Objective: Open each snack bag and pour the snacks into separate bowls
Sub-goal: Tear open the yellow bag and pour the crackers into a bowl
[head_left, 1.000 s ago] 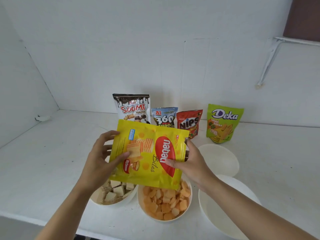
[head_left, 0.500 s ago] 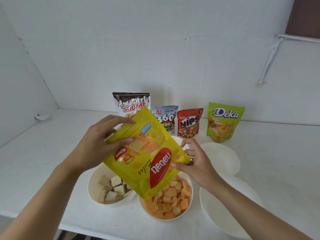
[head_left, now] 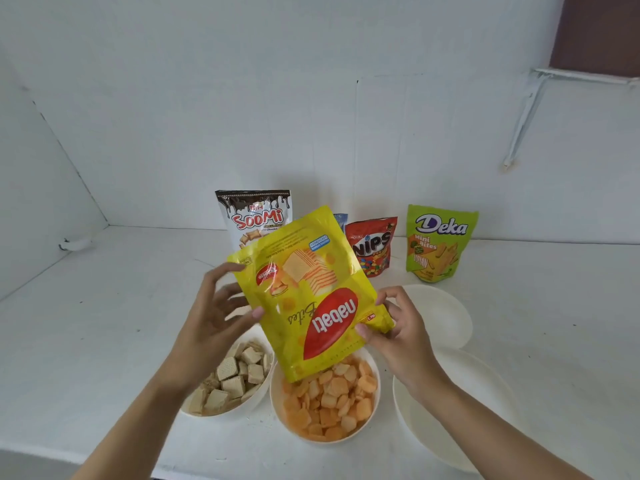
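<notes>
A yellow Nabati bag (head_left: 311, 299) hangs upside down and tilted over the bowls. My left hand (head_left: 214, 310) holds its left edge, thumb on the front and fingers behind. My right hand (head_left: 398, 323) pinches the bag's lower right corner. Below the bag, a white bowl (head_left: 277, 408) holds orange crackers, and to its left another white bowl (head_left: 258, 398) holds wafer cubes. Two empty white bowls sit to the right, one near (head_left: 450, 410) and one farther back (head_left: 443, 313). I cannot see whether the bag's mouth is open.
Against the back wall stand a Soomi bag (head_left: 254, 216), a red Nips bag (head_left: 374, 244) and a green Deka bag (head_left: 438, 242). A blue bag (head_left: 340, 220) is mostly hidden behind the yellow one. The white counter's front edge runs just below the bowls.
The yellow bag has turned from lying sideways to upside down and risen a little. My left hand slid down its left edge. My right hand stays at the bag's corner.
</notes>
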`<state>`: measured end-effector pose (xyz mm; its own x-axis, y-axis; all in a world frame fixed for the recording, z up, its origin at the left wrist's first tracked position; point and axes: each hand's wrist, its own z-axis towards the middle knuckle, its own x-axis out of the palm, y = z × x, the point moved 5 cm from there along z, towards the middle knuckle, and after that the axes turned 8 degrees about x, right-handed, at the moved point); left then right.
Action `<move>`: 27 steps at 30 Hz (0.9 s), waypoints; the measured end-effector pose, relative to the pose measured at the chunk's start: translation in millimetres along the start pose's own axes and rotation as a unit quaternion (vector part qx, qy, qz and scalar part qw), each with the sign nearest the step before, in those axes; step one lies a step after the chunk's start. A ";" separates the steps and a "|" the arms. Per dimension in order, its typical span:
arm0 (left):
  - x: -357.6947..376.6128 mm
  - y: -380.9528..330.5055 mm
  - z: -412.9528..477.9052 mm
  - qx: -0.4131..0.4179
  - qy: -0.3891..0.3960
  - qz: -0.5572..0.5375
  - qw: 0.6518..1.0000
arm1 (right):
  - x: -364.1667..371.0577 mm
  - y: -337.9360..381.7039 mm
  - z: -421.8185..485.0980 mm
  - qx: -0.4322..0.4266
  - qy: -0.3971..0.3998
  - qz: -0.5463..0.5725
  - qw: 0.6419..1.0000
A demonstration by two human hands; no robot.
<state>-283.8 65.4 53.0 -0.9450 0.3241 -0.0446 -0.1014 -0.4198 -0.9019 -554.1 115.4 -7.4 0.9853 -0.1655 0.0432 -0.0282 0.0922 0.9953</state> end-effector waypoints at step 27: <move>47.5 -13.8 -11.6 0.042 0.103 0.040 0.993 | 5.5 32.0 -19.1 -0.110 0.014 -0.102 0.989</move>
<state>-323.7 96.4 58.3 -0.8685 0.4493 -0.2091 -0.0625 -0.5179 -0.8531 -546.4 136.2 23.1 0.9712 -0.1748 -0.1620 0.2057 0.2717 0.9402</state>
